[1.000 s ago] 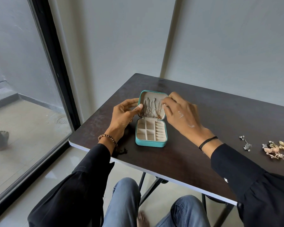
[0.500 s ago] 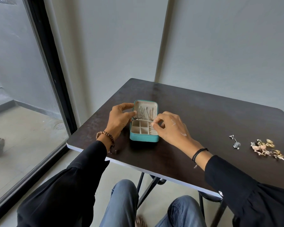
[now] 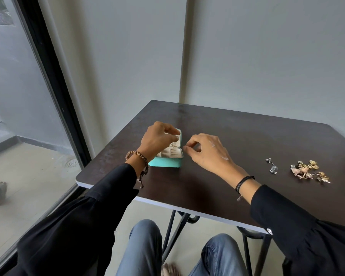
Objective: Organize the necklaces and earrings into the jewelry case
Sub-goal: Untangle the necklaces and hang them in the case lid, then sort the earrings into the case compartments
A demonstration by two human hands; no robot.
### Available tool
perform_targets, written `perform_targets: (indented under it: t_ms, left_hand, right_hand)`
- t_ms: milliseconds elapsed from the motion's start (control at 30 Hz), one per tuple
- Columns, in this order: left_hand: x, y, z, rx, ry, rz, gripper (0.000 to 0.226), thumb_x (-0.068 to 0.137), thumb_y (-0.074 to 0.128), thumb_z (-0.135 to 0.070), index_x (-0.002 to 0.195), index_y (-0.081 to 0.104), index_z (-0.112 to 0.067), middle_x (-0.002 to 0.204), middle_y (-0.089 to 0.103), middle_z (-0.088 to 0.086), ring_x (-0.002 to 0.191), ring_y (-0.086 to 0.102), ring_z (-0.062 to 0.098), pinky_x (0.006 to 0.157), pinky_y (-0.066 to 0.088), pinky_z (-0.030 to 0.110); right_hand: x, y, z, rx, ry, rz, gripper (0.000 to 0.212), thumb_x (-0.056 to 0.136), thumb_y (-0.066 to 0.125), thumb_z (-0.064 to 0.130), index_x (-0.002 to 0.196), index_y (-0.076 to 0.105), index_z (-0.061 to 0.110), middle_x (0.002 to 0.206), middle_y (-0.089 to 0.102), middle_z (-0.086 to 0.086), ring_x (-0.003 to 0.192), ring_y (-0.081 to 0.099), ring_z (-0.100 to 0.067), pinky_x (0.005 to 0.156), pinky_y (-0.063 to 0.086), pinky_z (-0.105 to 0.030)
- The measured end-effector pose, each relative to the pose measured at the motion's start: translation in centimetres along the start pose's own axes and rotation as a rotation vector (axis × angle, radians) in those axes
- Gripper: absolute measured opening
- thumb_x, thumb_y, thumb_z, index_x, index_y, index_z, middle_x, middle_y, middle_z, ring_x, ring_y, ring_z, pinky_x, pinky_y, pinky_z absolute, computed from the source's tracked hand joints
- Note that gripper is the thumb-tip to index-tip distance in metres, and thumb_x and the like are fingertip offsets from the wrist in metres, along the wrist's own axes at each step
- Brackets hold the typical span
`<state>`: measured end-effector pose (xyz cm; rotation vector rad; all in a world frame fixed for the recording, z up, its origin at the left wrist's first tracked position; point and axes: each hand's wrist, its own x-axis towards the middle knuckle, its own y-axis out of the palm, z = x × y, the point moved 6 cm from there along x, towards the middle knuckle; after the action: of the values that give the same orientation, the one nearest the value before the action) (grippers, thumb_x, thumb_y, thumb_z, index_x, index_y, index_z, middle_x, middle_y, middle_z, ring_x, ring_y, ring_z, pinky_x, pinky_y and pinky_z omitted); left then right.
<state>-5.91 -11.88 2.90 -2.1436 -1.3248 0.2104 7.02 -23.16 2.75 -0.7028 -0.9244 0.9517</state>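
Teal jewelry case (image 3: 166,162) sits on the dark worktop (image 3: 237,136), left of centre and toward the near edge. Its lid (image 3: 179,138) is hinged at the far side and stands partly raised. Left hand (image 3: 159,140) is over the case, fingers curled around the lid's top edge and gripping it. The cream divided tray (image 3: 170,153) is visible under the hand, its compartments look bare from here. A bit of fine chain (image 3: 173,145) shows at the base of the lid lining; the rest is hidden by the hand. Right hand (image 3: 205,152) is just right of the case with thumb and forefinger pinched together beside the case's right corner and the other fingers curled; can't tell if it's pinching anything. The hands are apart, with the case between them. Far right on the worktop, well apart from the case: one silver earring (image 3: 272,166), then a loose pile of gold and pink earrings (image 3: 309,171). Beaded bracelet (image 3: 136,156) on the left wrist, black cord (image 3: 244,181) on the right.
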Motion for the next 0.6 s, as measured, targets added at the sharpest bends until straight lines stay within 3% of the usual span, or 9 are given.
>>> perform_targets:
  t_ms: [133,233,400,600]
  left_hand:
    - [-0.2,2.0,-2.7,-0.002,0.056,0.037,0.013,0.086,0.075,-0.018,0.098,0.079,-0.021,0.095,0.074,-0.008,0.067,0.061,0.006,0.077,0.056,0.028]
    - [-0.3,3.9,-4.8,0.003,0.089,0.075,0.014,0.086,0.075,-0.017,0.099,0.079,-0.020,0.093,0.075,-0.005,0.070,0.061,0.001,0.073,0.053,0.020]
    - [-0.8,8.0,-8.0,-0.014,0.136,0.164,0.011,0.086,0.074,-0.014,0.095,0.078,-0.019,0.090,0.077,-0.002,0.069,0.069,0.012,0.076,0.059,0.028]
    - [-1.7,14.1,-10.8,0.020,0.184,0.281,0.012,0.090,0.071,-0.016,0.099,0.077,-0.022,0.092,0.076,-0.006,0.069,0.070,0.005,0.057,0.047,0.018]
  right_hand:
    - [-0.8,-1.9,-1.8,0.012,0.042,-0.029,0.017,0.092,0.065,0.046,0.092,0.070,0.030,0.093,0.063,0.014,0.086,0.063,-0.014,0.077,0.057,-0.043]
    - [-1.7,-3.4,-3.6,0.017,0.095,-0.046,0.017,0.092,0.065,0.046,0.094,0.070,0.031,0.093,0.064,0.015,0.087,0.063,-0.014,0.078,0.057,-0.042]
    - [-3.7,-6.1,-7.3,0.032,0.196,-0.084,0.017,0.090,0.067,0.046,0.094,0.072,0.030,0.082,0.065,0.016,0.084,0.066,-0.015,0.075,0.058,-0.038]
    - [-6.7,-9.1,-12.0,0.055,0.292,-0.144,0.008,0.090,0.070,0.037,0.093,0.073,0.030,0.083,0.065,0.020,0.087,0.067,-0.010,0.076,0.056,-0.032]
